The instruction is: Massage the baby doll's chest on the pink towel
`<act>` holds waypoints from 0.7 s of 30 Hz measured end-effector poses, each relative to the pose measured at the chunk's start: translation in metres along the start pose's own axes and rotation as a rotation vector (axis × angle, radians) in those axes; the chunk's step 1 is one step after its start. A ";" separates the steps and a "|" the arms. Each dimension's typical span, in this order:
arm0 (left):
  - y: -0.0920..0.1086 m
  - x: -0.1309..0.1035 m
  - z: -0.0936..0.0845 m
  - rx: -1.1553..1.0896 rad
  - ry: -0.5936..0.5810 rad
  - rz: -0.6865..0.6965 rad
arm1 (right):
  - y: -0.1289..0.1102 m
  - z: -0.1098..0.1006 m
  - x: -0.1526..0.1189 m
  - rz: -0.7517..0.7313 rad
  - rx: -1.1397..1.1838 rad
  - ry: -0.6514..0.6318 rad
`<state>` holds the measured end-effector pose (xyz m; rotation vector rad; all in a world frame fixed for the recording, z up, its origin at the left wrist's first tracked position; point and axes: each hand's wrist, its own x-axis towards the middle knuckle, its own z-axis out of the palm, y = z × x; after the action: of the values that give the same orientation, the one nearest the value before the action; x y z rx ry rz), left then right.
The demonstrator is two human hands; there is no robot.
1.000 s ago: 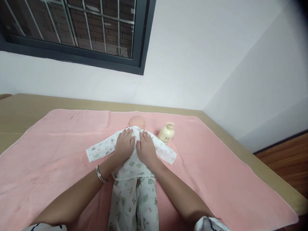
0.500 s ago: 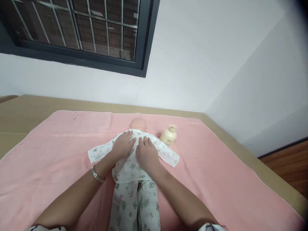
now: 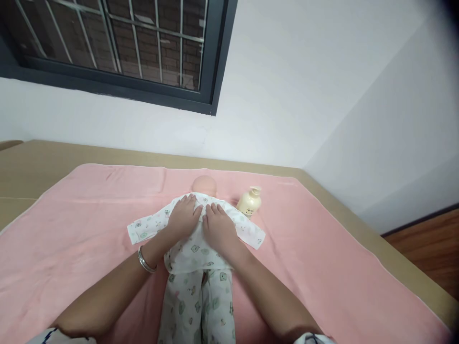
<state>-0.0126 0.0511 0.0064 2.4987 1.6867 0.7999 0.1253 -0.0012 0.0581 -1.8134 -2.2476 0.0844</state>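
A baby doll lies on a pink blanket (image 3: 304,267), its bald head (image 3: 204,185) toward the wall. It wears a white patterned top (image 3: 193,248) with the sleeves spread out to both sides, and matching trousers (image 3: 186,306). My left hand (image 3: 183,217) rests flat on the upper part of the top, fingers stretched toward the neckline. Beside it my right hand (image 3: 219,227) lies flat on the same cloth, fingers extended. Neither hand grasps anything. The doll's face and hands are not visible.
A cream pump bottle (image 3: 249,201) stands on the blanket close to the doll's right-hand sleeve. The blanket covers a wooden surface (image 3: 53,155) that meets a white wall (image 3: 279,95). Above is a dark-framed window (image 3: 208,95) with bars.
Both hands stay flat on the top with only a very slight shift. The whole view has moved a little; the doll and bottle appear slightly further left.
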 end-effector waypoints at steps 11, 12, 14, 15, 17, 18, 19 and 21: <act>0.015 -0.008 -0.003 -0.016 0.006 0.075 | 0.003 0.010 0.002 0.017 0.044 0.026; 0.010 -0.005 -0.001 -0.027 0.009 0.068 | -0.001 0.010 -0.001 -0.004 0.040 0.035; 0.005 -0.002 0.004 -0.047 0.053 0.025 | -0.001 0.010 -0.001 -0.029 0.064 0.037; 0.004 -0.003 0.007 -0.058 0.085 -0.002 | 0.003 0.011 0.002 -0.025 0.087 0.035; 0.007 -0.006 0.013 -0.083 0.137 -0.040 | 0.014 0.013 0.011 0.008 0.136 0.035; 0.009 -0.008 0.014 -0.093 0.146 -0.043 | 0.020 0.015 0.016 0.026 0.153 0.039; 0.011 -0.009 0.015 -0.102 0.146 -0.041 | 0.024 0.017 0.020 0.040 0.161 0.046; 0.014 -0.011 0.015 -0.110 0.135 -0.043 | 0.029 0.022 0.024 0.057 0.166 0.064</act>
<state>0.0026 0.0399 -0.0069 2.3774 1.6776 1.0490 0.1433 0.0308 0.0347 -1.7666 -2.0796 0.2133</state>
